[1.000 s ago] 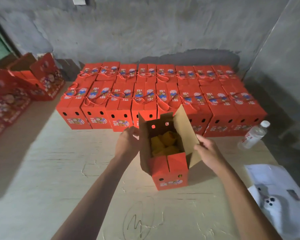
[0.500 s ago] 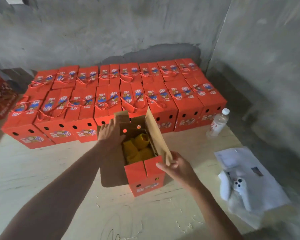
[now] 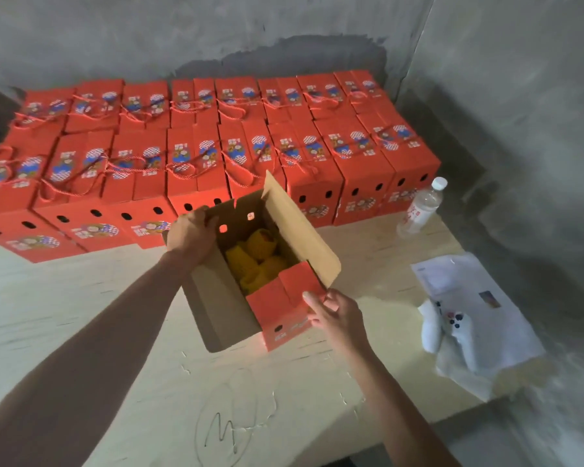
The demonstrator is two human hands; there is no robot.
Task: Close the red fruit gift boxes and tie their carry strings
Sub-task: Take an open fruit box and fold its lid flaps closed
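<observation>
Our left hand (image 3: 191,235) reaches far forward, fingers curled over an edge; our right hand (image 3: 338,315) sits nearer, fingertips pinching, both forearms bare and extended.

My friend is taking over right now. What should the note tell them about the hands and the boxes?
Left hand: grips the far end flap of the open box.
Right hand: fingers on the box's near right corner; the grip itself is hard to see.
The open box stands on the table, both long flaps up, yellow fruit inside.
Done: the two rows of closed boxes behind, strings lying on their lids.
Left: fold this box's flaps shut and tie its carry string.
</observation>
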